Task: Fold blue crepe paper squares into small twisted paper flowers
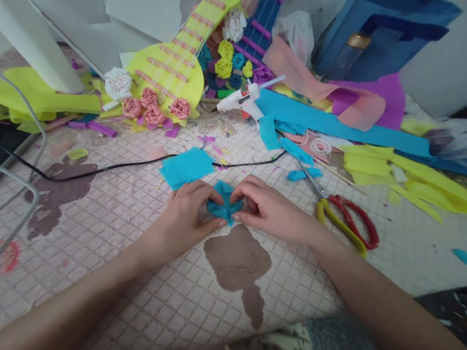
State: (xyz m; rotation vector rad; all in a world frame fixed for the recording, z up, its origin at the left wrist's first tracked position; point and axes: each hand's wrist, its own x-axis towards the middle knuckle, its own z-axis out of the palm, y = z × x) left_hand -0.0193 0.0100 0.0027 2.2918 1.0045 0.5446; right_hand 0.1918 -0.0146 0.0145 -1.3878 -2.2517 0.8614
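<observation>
A small folded piece of blue crepe paper is held between both hands over the table's middle. My left hand pinches its left side with thumb and fingers. On the opposite side, my right hand grips the right edge, fingers curled. Just behind the hands lies a stack of blue paper pieces. Scissors with one yellow and one red handle rest right of my right hand, and blue paper scraps lie by the blades.
At the back stands a yellow paper guitar with pink paper roses. Near it lies a white glue gun with a black cable crossing the table. Yellow paper strips and a blue bag are on the right.
</observation>
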